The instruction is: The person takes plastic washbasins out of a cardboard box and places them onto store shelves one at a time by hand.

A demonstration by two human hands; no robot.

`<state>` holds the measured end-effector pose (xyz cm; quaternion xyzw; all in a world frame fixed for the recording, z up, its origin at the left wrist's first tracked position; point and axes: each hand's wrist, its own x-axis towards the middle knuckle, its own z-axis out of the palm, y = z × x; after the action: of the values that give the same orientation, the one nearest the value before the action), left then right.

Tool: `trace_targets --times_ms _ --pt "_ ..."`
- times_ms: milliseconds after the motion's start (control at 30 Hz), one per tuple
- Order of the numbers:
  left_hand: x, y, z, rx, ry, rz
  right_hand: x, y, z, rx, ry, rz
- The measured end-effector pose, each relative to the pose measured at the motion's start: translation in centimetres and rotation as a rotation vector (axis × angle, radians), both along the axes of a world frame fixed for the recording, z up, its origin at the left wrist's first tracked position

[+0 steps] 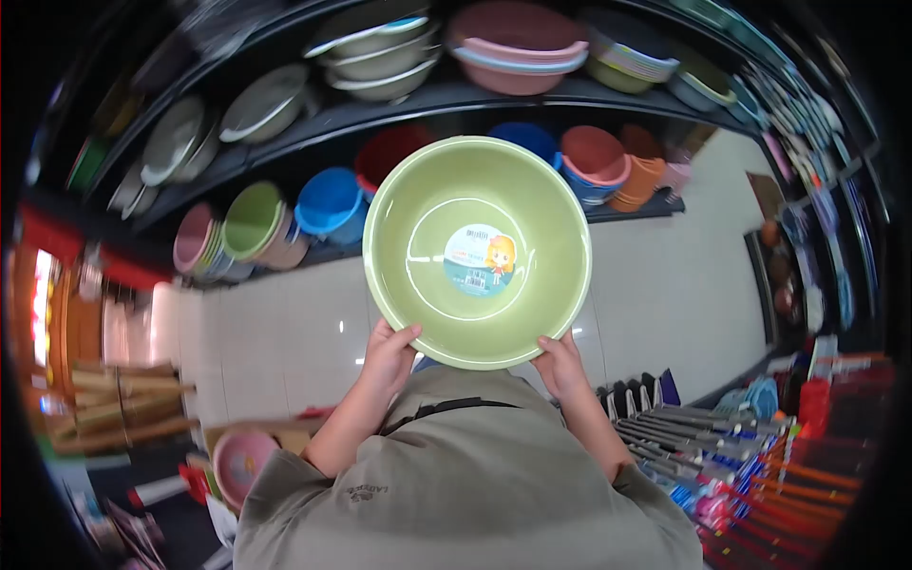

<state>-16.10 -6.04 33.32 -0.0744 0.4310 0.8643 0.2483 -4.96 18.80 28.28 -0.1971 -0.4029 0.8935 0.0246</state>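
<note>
A round light-green plastic basin (408, 218) is held up in front of me, its hollow side facing the camera. On its inner bottom sits a round label (475, 259) with a cartoon figure. My left hand (388, 353) grips the rim at the lower left, thumb over the edge and fingers hidden behind. At the lower right of the same rim, my right hand (559, 363) is closed in a similar way, with its thumb on the inside.
Ahead, a dark shelf (380, 119) carries stacked basins, including pink basins (518, 71). Below it stand buckets, among them a blue bucket (328, 204) and a green bucket (254, 220). Long-handled tools (684, 427) lie at right; wooden pieces (119, 404) are at left. Tiled floor (275, 342) lies between.
</note>
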Motion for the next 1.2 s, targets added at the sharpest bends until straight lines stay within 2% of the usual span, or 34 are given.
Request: trace_targets --times_ms 133,200,333,467,567,633,767,867,967,1033,1100,1200 --pt "-5.7 5.0 -0.2 -0.009 0.037 -0.302 -0.8 3.3 1.9 -0.009 0.013 -0.274" --pt "-8.5 8.4 0.4 -0.161 0.101 -0.439 -1.7 5.1 3.3 0.036 0.049 -0.376" --pt "-13.5 13.1 1.8 -0.240 0.240 -0.699 -2.2 7.4 4.3 0.053 0.033 -0.580" --pt "-18.0 16.6 2.0 -0.271 0.378 -0.806 -1.7 8.4 3.4 0.120 0.060 -0.719" --pt "-20.0 18.6 0.9 -0.284 0.511 -0.850 -1.1 8.3 2.5 0.138 -0.045 -0.759" --pt "-20.2 20.2 1.0 -0.265 0.527 -0.944 -1.5 8.1 3.1 0.025 -0.040 -0.857" --pt "-19.3 24.8 0.1 -0.280 0.506 -0.980 -1.1 10.7 4.1 0.052 -0.115 -0.952" --pt "-18.3 29.4 -0.6 -0.283 0.504 -1.029 0.2 14.2 3.9 0.136 -0.076 -1.029" --pt "-17.2 34.7 -0.9 -0.168 0.571 -1.024 0.9 18.9 4.3 0.253 -0.064 -1.110" --pt "-16.5 38.1 -0.1 -0.138 0.507 -1.026 1.9 22.9 4.8 0.268 -0.069 -1.095" --pt "-15.8 41.4 0.4 -0.128 0.524 -0.997 3.0 27.7 4.9 0.495 -0.145 -1.057" --pt "-14.3 46.5 2.6 -0.086 0.552 -0.903 3.9 34.7 6.7 0.593 -0.126 -0.985"
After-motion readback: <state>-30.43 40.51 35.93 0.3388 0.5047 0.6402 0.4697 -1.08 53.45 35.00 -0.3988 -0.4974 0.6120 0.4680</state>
